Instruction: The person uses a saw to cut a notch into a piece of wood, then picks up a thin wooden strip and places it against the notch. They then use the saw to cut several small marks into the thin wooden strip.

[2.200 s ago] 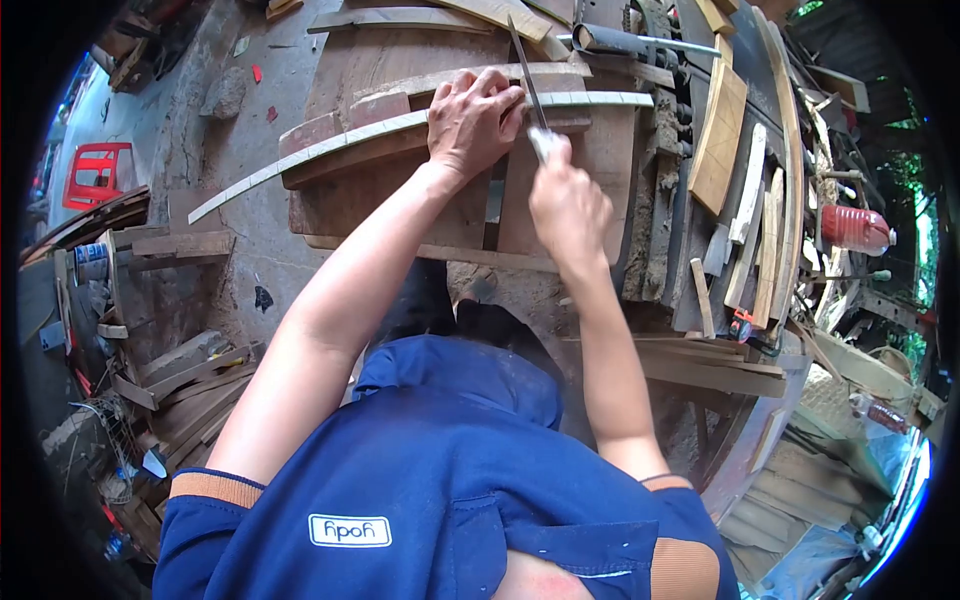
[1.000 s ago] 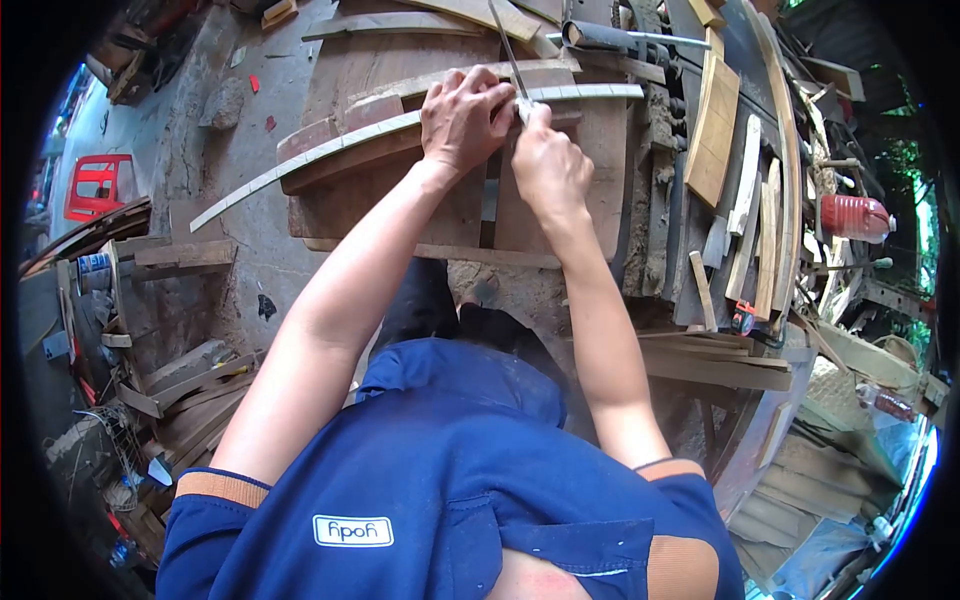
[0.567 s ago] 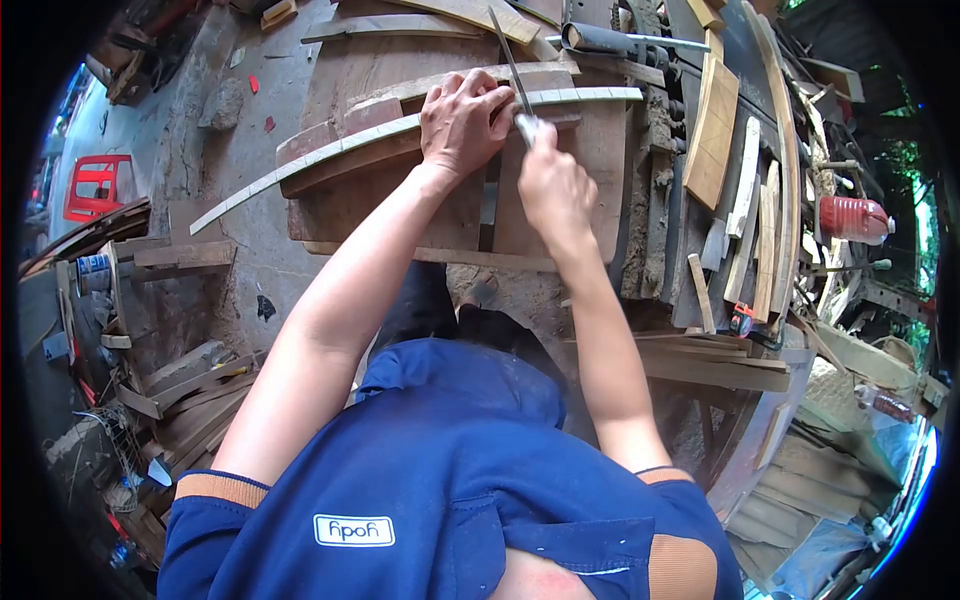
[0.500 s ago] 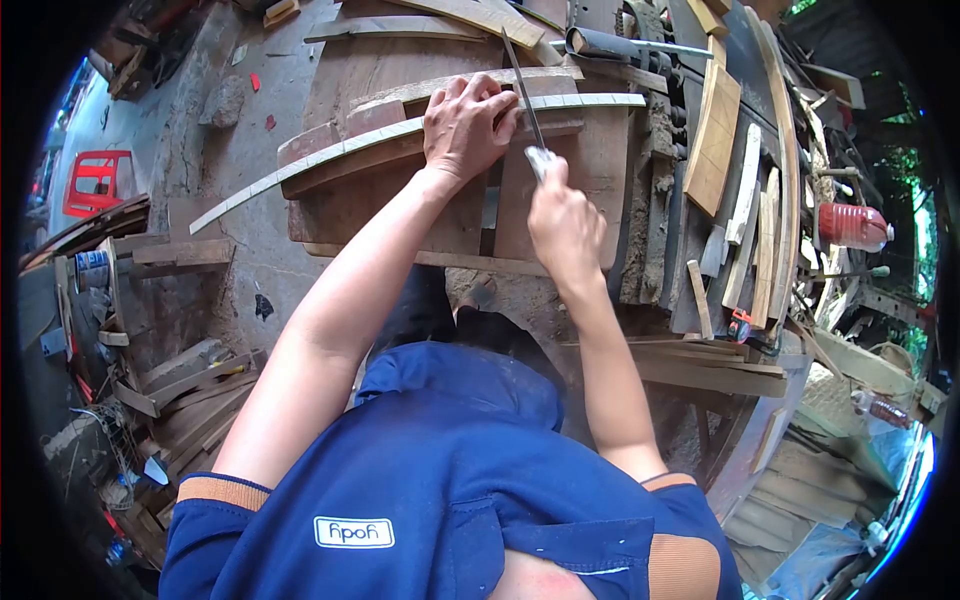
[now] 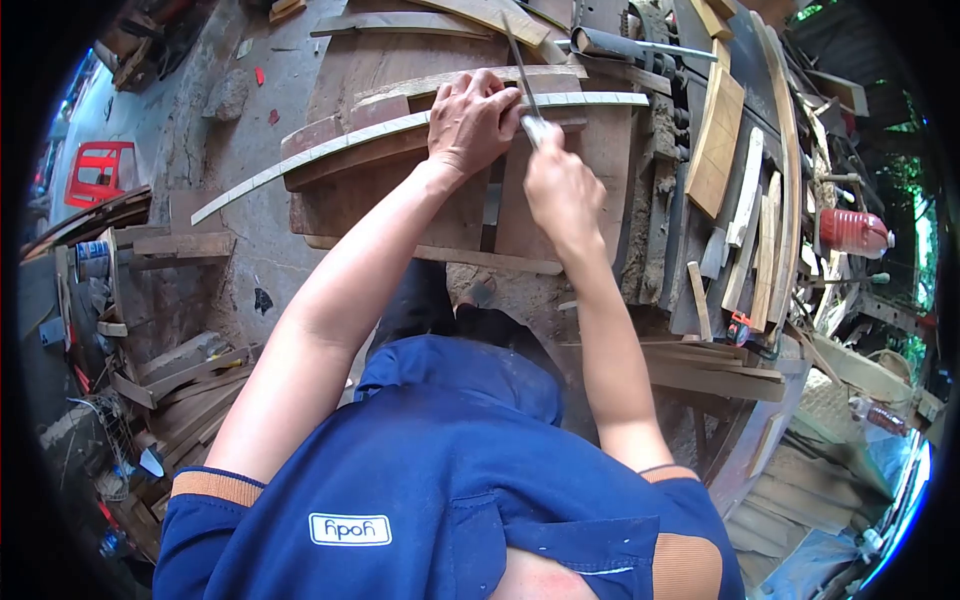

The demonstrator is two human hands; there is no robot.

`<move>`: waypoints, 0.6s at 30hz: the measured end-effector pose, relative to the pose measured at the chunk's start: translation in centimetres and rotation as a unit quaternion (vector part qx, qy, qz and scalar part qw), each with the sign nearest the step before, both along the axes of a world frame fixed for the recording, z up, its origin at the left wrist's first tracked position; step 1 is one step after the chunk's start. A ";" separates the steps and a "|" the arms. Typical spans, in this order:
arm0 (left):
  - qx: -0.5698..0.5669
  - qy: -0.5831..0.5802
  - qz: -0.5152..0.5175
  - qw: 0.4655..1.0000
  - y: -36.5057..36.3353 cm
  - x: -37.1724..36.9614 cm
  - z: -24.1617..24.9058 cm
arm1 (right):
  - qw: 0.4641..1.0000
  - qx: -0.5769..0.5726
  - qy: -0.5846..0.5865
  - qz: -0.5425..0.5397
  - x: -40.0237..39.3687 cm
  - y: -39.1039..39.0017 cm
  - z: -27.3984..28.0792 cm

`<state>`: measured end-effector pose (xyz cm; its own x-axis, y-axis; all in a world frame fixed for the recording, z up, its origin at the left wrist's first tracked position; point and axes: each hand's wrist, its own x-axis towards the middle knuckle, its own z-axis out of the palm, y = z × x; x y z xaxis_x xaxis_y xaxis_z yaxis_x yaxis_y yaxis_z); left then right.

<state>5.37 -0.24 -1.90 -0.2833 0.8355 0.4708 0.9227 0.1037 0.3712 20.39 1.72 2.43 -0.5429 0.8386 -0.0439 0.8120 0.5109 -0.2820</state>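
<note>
A long, thin, pale curved strip with marks across it [image 5: 330, 148] lies over brown wooden blocks [image 5: 360, 162] on a wooden bench [image 5: 390, 210]. My left hand [image 5: 470, 120] is closed on the strip near its right part, thumb towards the saw. My right hand [image 5: 563, 190] is wrapped round the light handle of a narrow saw [image 5: 522, 68]. The blade crosses the strip just right of my left hand and points up and away. Whether the blade has cut into the strip is too small to tell.
Wooden boards [image 5: 715, 140] and offcuts are stacked to the right, beside a red-filled plastic bottle [image 5: 852, 232]. A red plastic stool [image 5: 98, 172] stands far left. Scrap wood [image 5: 190, 390] is piled at lower left. A dark roll [image 5: 605, 44] lies beyond the saw.
My right hand has moved slightly forward with the saw, bringing the handle closer to the strip. My left hand stays on the strip.
</note>
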 end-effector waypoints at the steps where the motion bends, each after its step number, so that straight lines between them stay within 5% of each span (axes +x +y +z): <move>1: -0.003 0.010 -0.003 1.000 0.0 0.0 0.1 | 1.000 0.010 0.001 -0.005 -1.1 0.7 -0.5; 18: -0.013 0.020 -0.025 0.999 -0.2 0.1 0.4 | 1.000 0.018 0.003 -0.017 0.9 -1.0 -0.9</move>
